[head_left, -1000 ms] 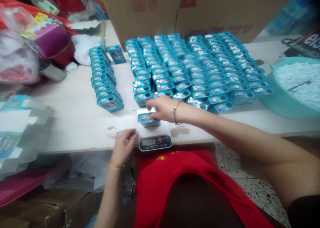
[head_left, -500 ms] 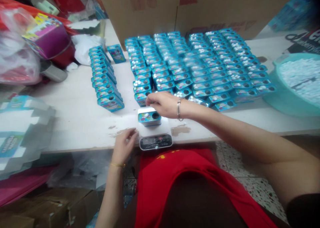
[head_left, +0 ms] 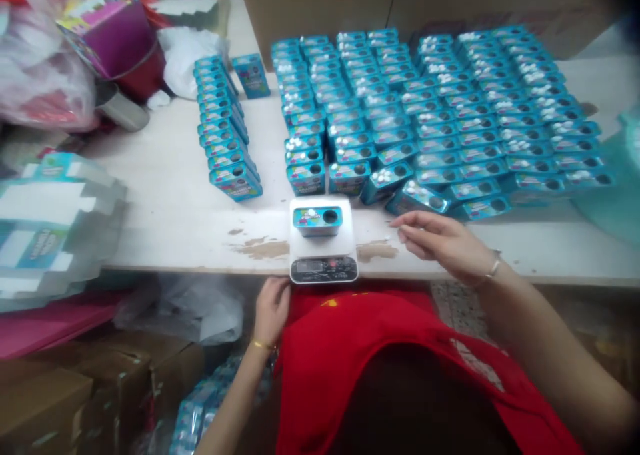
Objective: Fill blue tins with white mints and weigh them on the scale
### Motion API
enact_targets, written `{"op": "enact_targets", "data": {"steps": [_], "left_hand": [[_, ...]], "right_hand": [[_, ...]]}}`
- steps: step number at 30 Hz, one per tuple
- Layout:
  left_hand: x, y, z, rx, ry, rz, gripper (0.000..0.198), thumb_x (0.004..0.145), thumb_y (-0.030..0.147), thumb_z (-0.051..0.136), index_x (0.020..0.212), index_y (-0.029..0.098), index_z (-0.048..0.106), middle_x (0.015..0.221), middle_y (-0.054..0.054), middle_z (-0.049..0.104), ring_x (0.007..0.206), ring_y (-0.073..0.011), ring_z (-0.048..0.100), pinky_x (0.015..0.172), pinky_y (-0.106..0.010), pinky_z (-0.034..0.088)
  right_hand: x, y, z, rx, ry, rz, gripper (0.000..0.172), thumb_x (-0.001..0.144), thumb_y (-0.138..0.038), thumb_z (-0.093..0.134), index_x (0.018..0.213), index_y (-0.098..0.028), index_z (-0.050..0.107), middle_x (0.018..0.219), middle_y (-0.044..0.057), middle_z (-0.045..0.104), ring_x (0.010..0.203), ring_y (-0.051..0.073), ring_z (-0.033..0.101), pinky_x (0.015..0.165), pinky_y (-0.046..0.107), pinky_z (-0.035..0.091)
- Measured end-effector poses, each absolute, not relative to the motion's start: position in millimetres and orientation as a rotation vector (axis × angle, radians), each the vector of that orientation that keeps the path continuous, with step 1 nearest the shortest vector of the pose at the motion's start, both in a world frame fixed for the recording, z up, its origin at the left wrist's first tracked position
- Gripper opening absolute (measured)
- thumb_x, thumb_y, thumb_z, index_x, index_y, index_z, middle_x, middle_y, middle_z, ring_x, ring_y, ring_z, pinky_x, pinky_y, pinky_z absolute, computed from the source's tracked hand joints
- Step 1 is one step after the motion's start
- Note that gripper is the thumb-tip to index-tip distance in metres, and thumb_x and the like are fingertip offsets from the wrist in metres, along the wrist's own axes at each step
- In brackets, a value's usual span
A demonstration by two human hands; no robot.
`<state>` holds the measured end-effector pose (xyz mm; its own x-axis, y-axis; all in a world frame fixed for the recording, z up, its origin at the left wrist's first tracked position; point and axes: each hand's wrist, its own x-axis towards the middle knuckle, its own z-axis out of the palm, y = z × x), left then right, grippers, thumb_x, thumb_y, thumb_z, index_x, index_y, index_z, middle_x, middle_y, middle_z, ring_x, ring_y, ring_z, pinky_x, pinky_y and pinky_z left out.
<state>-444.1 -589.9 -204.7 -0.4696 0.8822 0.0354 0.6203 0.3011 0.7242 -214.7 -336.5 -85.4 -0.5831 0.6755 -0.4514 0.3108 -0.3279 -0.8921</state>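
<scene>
A small digital scale [head_left: 323, 245] lies near the table's front edge, with one blue tin [head_left: 317, 222] standing on its white platform. That tin has a dark round hole in its top and a white tablet beside the hole. My right hand [head_left: 445, 245] hovers over the table right of the scale, fingers bent and tips drawn together; a tiny pale spot shows between them, too small to name. My left hand [head_left: 273, 308] rests by the table edge below the scale, thumb apart from loosely bent fingers, holding nothing visible.
Rows of blue tins [head_left: 430, 118], many with white tablets on top, fill the table's back and right. A shorter row of tins [head_left: 230, 135] stands left. A turquoise basin [head_left: 613, 195] is at far right, flattened cartons [head_left: 45, 228] at far left, a large cardboard box [head_left: 330, 5] behind.
My right hand has moved from above the tin on the scale to the right, off the scale. My left hand has dropped from beside the scale to the table edge. The view has shifted.
</scene>
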Motion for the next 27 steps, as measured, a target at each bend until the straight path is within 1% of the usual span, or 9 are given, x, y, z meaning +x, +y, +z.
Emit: {"op": "enact_targets", "data": {"steps": [4,7,9,11,14,16,20,24,27], "left_hand": [[-437.6,-592.9,-228.3,1.586,2.098,0.701,0.029,0.091,0.028,0.047,0.113,0.016,0.062,0.113,-0.014,0.061,0.107,-0.0253,0.056,0.095,-0.044,0.045],[-430.9,-595.3,-235.2,1.681,2.052,0.632,0.032,0.091,0.026,0.047,0.120,0.018,0.059,0.122,-0.013,0.059,0.112,-0.0255,0.055,0.098,-0.045,0.043],[-428.6,-597.6,-236.4,1.707,2.066,0.603,0.031,0.092,0.025,0.046,0.119,0.017,0.059,0.122,-0.013,0.060,0.110,-0.0251,0.055,0.096,-0.044,0.044],[-427.9,-599.6,-236.7,1.733,2.086,0.557,0.029,0.092,0.025,0.047,0.115,0.016,0.061,0.118,-0.013,0.061,0.107,-0.0251,0.056,0.094,-0.043,0.046],[-426.5,-600.4,-236.3,1.780,2.104,0.475,0.026,0.090,0.024,0.051,0.111,0.015,0.063,0.114,-0.013,0.063,0.104,-0.0252,0.056,0.094,-0.042,0.045],[-424.2,-598.9,-234.9,1.797,2.110,0.433,0.025,0.090,0.023,0.052,0.111,0.015,0.063,0.113,-0.013,0.063,0.104,-0.0255,0.056,0.095,-0.042,0.045],[-417.1,-593.7,-229.8,1.786,2.112,0.344,0.025,0.089,0.021,0.052,0.111,0.015,0.063,0.114,-0.013,0.062,0.106,-0.0251,0.056,0.097,-0.042,0.043],[-410.8,-592.0,-226.1,1.739,2.031,0.201,0.027,0.091,0.020,0.048,0.113,0.014,0.063,0.114,-0.014,0.062,0.111,-0.0251,0.055,0.102,-0.043,0.038],[-408.1,-593.7,-227.0,1.721,1.938,0.119,0.027,0.091,0.019,0.047,0.110,0.016,0.065,0.108,-0.012,0.066,0.103,-0.0238,0.059,0.099,-0.040,0.041]], "right_hand": [[-193.6,-345.1,-93.6,-1.307,-1.490,1.971,0.031,0.073,-0.041,0.074,0.094,-0.021,0.065,0.076,0.002,0.056,0.052,0.007,0.041,0.042,0.021,0.030],[-184.4,-352.1,-96.7,-1.268,-1.405,1.967,0.026,0.074,-0.038,0.074,0.092,-0.021,0.067,0.076,0.002,0.056,0.051,0.007,0.042,0.039,0.019,0.031],[-179.8,-355.3,-99.7,-1.237,-1.306,1.968,0.022,0.074,-0.035,0.073,0.088,-0.020,0.068,0.075,0.002,0.056,0.050,0.006,0.041,0.037,0.017,0.032],[-175.6,-357.1,-102.0,-1.234,-1.189,1.974,0.017,0.074,-0.031,0.073,0.085,-0.019,0.069,0.075,0.001,0.057,0.051,0.006,0.044,0.038,0.014,0.036],[-169.6,-359.4,-102.6,-1.256,-1.044,1.984,0.009,0.074,-0.020,0.070,0.082,-0.017,0.070,0.078,0.002,0.060,0.060,0.006,0.052,0.051,0.012,0.048],[-166.0,-361.9,-102.1,-1.254,-1.011,1.977,0.010,0.073,-0.013,0.069,0.082,-0.016,0.071,0.080,0.003,0.062,0.064,0.006,0.055,0.055,0.011,0.051],[-160.5,-370.4,-104.9,-1.218,-1.027,1.982,0.016,0.072,-0.006,0.065,0.084,-0.016,0.070,0.080,0.003,0.063,0.058,0.005,0.051,0.045,0.009,0.046],[-158.1,-380.9,-112.7,-1.163,-0.992,2.068,0.012,0.077,-0.011,0.066,0.088,-0.016,0.068,0.075,0.001,0.061,0.053,0.003,0.047,0.041,0.008,0.040],[-157.6,-386.4,-119.1,-1.129,-0.944,2.134,0.010,0.077,-0.016,0.067,0.087,-0.015,0.066,0.073,0.000,0.060,0.051,0.003,0.044,0.040,0.009,0.037]]}}
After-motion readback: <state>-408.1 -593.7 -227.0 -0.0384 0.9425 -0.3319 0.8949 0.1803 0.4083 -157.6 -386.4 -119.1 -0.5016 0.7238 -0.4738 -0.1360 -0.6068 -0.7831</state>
